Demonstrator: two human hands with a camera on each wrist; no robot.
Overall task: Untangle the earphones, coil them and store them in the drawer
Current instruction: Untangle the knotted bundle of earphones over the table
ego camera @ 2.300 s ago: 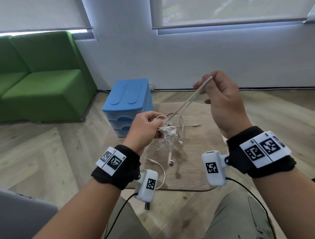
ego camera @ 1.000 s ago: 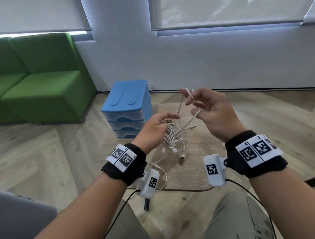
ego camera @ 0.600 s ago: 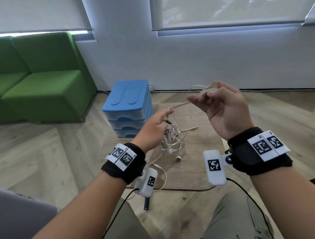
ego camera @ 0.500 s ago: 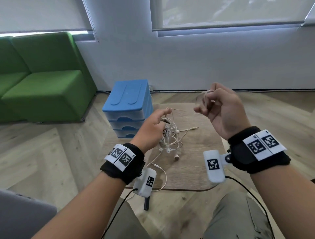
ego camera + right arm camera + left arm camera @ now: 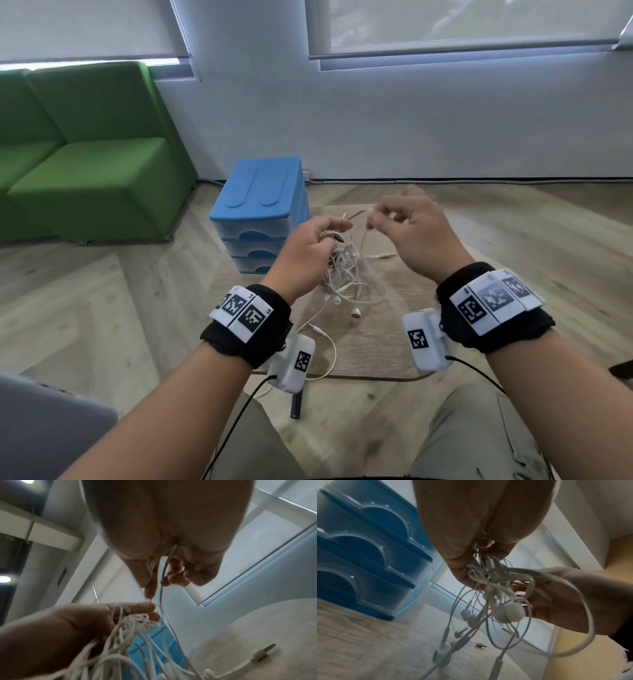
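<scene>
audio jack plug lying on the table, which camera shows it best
The right wrist view: the audio jack plug lies large and sharp on the table, metal tip visible. The left wrist view shows it tiny and distant; the head view shows only a faint sliver.

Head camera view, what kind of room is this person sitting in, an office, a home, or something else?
Probably an office lounge or break area, though a home cannot be ruled out. A green modular sofa stands by the wall, roller blinds cover wide windows, and a blue plastic drawer unit sits beside a low wooden table.
</scene>
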